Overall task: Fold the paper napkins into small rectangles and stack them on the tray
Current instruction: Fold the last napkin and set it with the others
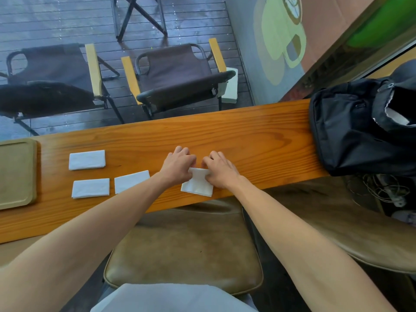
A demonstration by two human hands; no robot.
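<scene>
Stool (184,248) under the arms, both hands curled on a white napkin (197,185) at the counter (247,136) near edge, left hand (179,164) and right hand (221,168) pinching its far part, three folded napkins (90,188) left of them, tray (18,174) far left, black bag (360,127) right, chairs (175,75) beyond

We see both forearms bare from elbow to wrist: no sleeves, no watch, no bracelet, no rings visible. The left hand (177,164) and right hand (221,168) are gloveless, seen from the back, knuckles toward 12 o'clock. Nails are too small to judge. At 6 o'clock, along the frame's bottom edge, a pale grey-white garment (171,298) shows, smooth, unmarked cloth; we cannot tell whether it is shirt or apron.
</scene>
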